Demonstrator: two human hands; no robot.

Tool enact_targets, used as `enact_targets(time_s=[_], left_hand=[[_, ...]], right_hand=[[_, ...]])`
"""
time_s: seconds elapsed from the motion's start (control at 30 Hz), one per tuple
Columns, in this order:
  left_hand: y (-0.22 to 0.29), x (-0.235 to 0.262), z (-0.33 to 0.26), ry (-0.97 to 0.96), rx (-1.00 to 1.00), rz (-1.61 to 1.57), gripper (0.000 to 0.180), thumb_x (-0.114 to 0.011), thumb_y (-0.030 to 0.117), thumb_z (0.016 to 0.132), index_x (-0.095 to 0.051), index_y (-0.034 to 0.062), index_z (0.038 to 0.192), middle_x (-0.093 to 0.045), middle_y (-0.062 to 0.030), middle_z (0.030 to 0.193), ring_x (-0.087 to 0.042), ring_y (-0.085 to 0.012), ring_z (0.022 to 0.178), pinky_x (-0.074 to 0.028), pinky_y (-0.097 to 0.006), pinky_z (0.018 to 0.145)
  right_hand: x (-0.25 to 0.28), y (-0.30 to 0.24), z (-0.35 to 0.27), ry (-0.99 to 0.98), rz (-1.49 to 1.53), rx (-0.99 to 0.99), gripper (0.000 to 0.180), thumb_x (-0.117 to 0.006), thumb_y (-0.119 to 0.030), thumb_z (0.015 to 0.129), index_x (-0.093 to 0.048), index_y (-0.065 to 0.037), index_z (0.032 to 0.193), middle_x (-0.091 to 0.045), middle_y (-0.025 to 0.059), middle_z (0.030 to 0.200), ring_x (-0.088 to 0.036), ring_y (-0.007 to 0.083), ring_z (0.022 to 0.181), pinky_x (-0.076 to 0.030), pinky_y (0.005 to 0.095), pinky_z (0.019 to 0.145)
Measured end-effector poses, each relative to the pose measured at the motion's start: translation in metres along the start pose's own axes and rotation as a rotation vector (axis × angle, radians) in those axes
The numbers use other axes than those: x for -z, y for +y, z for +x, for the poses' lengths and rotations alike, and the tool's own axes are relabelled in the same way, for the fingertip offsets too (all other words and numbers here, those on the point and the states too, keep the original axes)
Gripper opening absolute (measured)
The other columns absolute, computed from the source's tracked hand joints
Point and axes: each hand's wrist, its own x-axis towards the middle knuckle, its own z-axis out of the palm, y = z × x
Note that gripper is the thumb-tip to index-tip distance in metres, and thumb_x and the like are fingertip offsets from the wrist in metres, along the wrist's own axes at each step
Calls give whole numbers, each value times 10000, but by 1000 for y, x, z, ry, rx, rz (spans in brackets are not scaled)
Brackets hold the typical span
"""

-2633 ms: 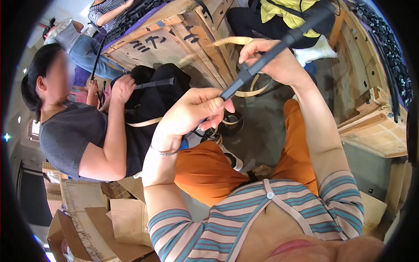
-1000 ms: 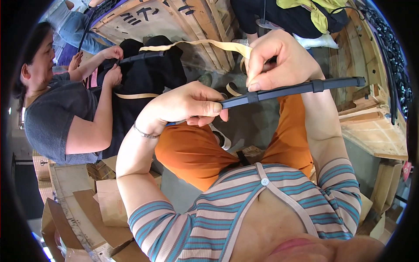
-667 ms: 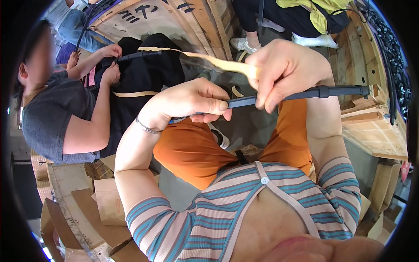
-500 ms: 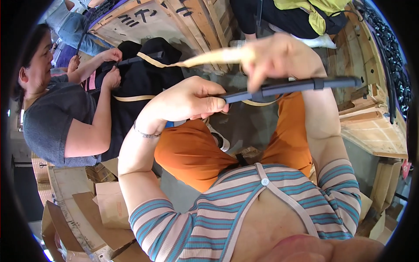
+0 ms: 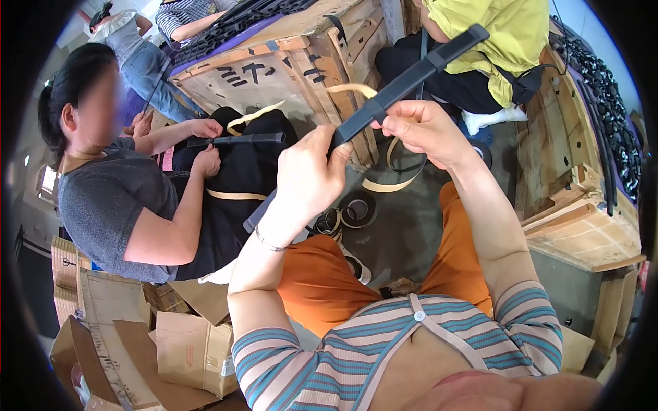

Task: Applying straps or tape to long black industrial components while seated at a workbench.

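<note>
A long black bar [image 5: 404, 79], resembling a wiper blade with raised collars, slants from lower left to upper right in front of me. My left hand [image 5: 312, 171] is closed round its lower half, the thumb lying on top. At the bar's right edge, the thumb and fingers of my right hand [image 5: 421, 130] are pinched together on a thin tan strip. The tan strip [image 5: 353, 88] shows beyond the bar, and another length of strip [image 5: 394, 183] loops below my right hand. The fingers partly hide where strip and bar meet.
A person on the left holds another black bar [image 5: 250, 139]. Wooden crates [image 5: 274, 89] stand ahead and right [image 5: 569, 233]. Black rolls [image 5: 358, 209] lie on the floor. Cardboard boxes [image 5: 195, 349] are at lower left. A person in yellow [image 5: 480, 34] sits ahead.
The bar has swung from nearly level to a steep slant, its far end rising. My right hand has come lower, against the bar's edge. The view has shifted, showing more floor.
</note>
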Motion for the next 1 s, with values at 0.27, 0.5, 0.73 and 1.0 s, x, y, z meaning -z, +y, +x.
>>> enact_targets(time_s=[0.27,0.5,0.73,1.0], left_hand=[[-9,0,-1,-299,250,-330,149,-527,135,875,-548,-10,907,-532,-39,610,-574,-140,521,-418,-257,472],[-1,-9,-4,-443,338,-851,223,-443,184,931,-526,-22,906,-423,29,541,-358,-28,425,-310,-170,408],[-1,-21,10,-596,616,-1379,290,-480,246,898,-561,-31,884,-482,-23,566,-412,-86,440,-321,-192,401],[-26,-56,34,-601,567,-1509,271,-452,233,919,-547,-10,989,-580,-54,721,-554,-126,608,-461,-220,551]], right_hand=[[2,11,12,74,-79,113,177,-684,-183,790,-638,-11,791,-569,-37,661,-410,-8,497,-295,162,434],[19,5,9,-21,-301,174,180,-702,-152,769,-645,0,847,-607,-2,721,-507,30,599,-374,172,510],[17,6,13,31,85,150,205,-639,-188,824,-650,-39,965,-565,-64,717,-416,-15,577,-300,147,486],[33,22,28,96,143,85,329,-475,-271,921,-567,6,1071,-505,-41,722,-259,-12,442,-180,151,386]])
